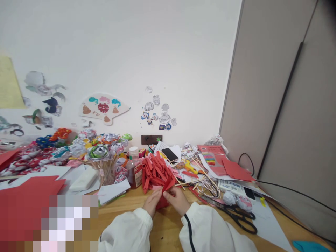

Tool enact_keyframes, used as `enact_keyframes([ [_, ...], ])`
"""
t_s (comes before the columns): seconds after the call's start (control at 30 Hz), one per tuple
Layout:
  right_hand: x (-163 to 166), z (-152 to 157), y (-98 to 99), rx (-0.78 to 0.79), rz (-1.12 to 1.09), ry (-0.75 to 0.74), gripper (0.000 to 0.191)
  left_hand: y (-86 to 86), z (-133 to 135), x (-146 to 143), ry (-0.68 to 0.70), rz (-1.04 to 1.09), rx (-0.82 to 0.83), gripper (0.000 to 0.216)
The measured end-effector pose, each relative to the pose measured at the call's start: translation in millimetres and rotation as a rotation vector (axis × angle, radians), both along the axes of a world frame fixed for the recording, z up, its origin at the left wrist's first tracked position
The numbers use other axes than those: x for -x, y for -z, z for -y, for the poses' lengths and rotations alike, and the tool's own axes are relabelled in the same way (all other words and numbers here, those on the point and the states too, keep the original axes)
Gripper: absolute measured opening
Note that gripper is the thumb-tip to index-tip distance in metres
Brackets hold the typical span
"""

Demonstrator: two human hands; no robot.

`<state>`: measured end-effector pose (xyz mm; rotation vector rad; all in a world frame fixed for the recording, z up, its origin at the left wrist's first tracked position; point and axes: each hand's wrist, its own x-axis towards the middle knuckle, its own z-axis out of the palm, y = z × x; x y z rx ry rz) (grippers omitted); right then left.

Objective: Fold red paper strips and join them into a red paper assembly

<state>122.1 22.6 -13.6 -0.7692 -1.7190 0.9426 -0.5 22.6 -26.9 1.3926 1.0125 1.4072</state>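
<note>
Between my two hands is a piece of red paper (163,202), partly folded, with one edge standing up. My left hand (153,201) holds its left side, fingers closed against the paper. On the other side my right hand (176,199) pinches the upper edge between thumb and fingers. Just beyond my hands lies a heap of folded red paper strips (156,171). Black-handled scissors (236,213) rest open-bladed to the right of my right sleeve.
A jar of brown liquid (135,171) and a cup of sticks (107,171) stand at the left. Paper flowers (98,152) crowd behind. A phone (169,154), a yellow glue gun (190,167), bead strings (208,187) and crumpled paper balls (229,197) lie right. Red sheets (28,190) cover the far left.
</note>
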Motion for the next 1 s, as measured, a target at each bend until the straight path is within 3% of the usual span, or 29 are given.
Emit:
enact_keyframes([
  [0.2, 0, -1, 1.3, 0.029, 0.027, 0.097, 0.026, -13.6, 12, 1, -0.076, -0.189, -0.166, 0.04],
  [0.3, -1, -3, 2.4, 0.062, 0.036, 0.111, 0.023, -18.0, 15, 4, -0.08, -0.327, -0.142, 0.037],
  [0.53, -7, 0, -5.3, 0.111, 0.042, 0.039, 0.018, -1.0, 3, 7, -0.233, -0.471, -0.088, 0.033],
  [0.67, -12, 1, -10.8, 0.003, 0.111, 0.169, 0.022, -5.4, 2, 15, -0.25, -0.621, -0.079, 0.021],
  [0.83, -12, 9, -18.0, -0.305, 0.342, 0.291, 0.024, -23.3, 9, 20, -0.327, -0.587, -0.324, 0.024],
  [1.0, -5, 18, -18.4, -0.426, 0.5, 0.22, 0.016, -21.5, 16, 6, -0.068, -0.272, -0.172, 0.033],
])
